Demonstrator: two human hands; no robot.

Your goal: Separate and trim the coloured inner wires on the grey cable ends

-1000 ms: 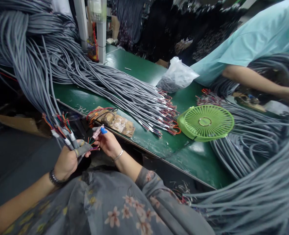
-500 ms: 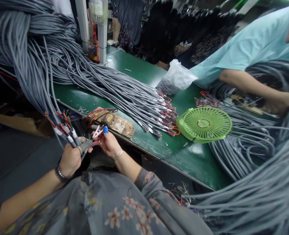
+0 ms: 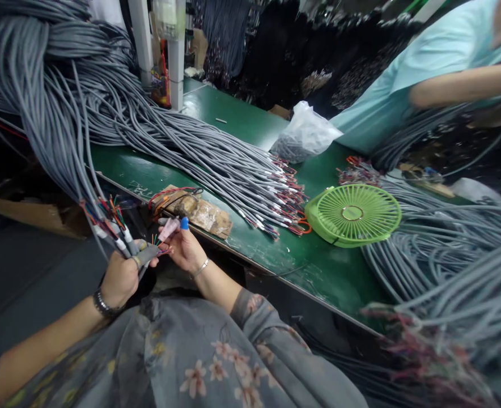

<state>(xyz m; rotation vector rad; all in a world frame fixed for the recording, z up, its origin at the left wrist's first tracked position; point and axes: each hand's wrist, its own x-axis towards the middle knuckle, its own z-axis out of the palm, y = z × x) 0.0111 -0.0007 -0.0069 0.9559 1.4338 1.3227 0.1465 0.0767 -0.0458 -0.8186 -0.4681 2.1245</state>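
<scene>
My left hand (image 3: 120, 277) is closed round several grey cables (image 3: 128, 245), and a grey covering wraps its thumb. White sleeves and stripped coloured wires (image 3: 113, 212) fan out above the fist. Another cable's thin coloured wires (image 3: 162, 250) point right from the thumb towards my right hand (image 3: 187, 252). A blue cap sits on a fingertip of the right hand, whose fingers are closed on a small pale pink tool (image 3: 169, 229); its exact kind is unclear. The two hands are close together before the table edge.
On the green table (image 3: 233, 122) lie a large bundle of grey cables (image 3: 199, 147), a taped wooden block (image 3: 203, 212), a green fan (image 3: 352, 215) and a plastic bag (image 3: 308, 133). A co-worker's arm (image 3: 463, 85) is over more cables (image 3: 437, 243) at right.
The pink tool has turned in my right hand, its forked outline now a flatter shape. My left hand stays nearly still. The co-worker's arm has risen, and cables at right have shifted, their ends blurred.
</scene>
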